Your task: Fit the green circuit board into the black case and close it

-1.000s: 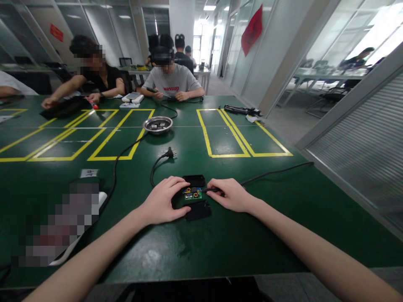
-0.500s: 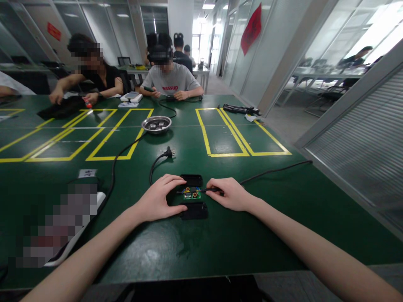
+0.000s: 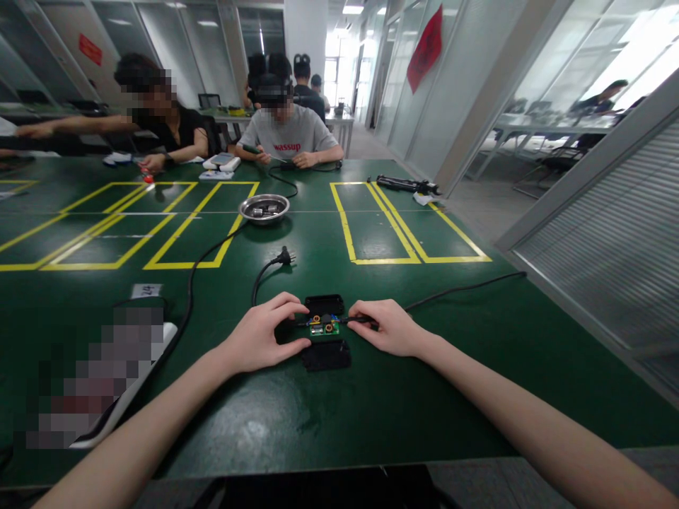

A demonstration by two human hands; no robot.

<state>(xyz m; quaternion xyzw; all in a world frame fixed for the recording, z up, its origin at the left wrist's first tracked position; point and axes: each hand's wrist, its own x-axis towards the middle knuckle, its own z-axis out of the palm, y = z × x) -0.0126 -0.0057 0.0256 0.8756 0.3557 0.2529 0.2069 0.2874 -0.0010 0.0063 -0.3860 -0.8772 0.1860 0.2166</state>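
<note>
A small green circuit board with copper coils lies on the table in front of me. One black case half sits just beyond it, and the other black case half lies on the near side. My left hand is at the board's left, thumb and fingers apart, around the left cable end without visibly gripping it. On the other side, my right hand pinches the black cable where it meets the board's right end.
Beyond my left hand lies a black power plug. Farther off stands a metal bowl with small metal parts. A power strip, partly blurred out, is at left. Yellow tape marks the green table. Two people sit across from me; a folded black tripod lies far right.
My left hand has drawn slightly left, its fingertips leaving the case halves. My right hand stays on the cable. Across the table, one person's arm has swung left and a dark item is gone from there.
</note>
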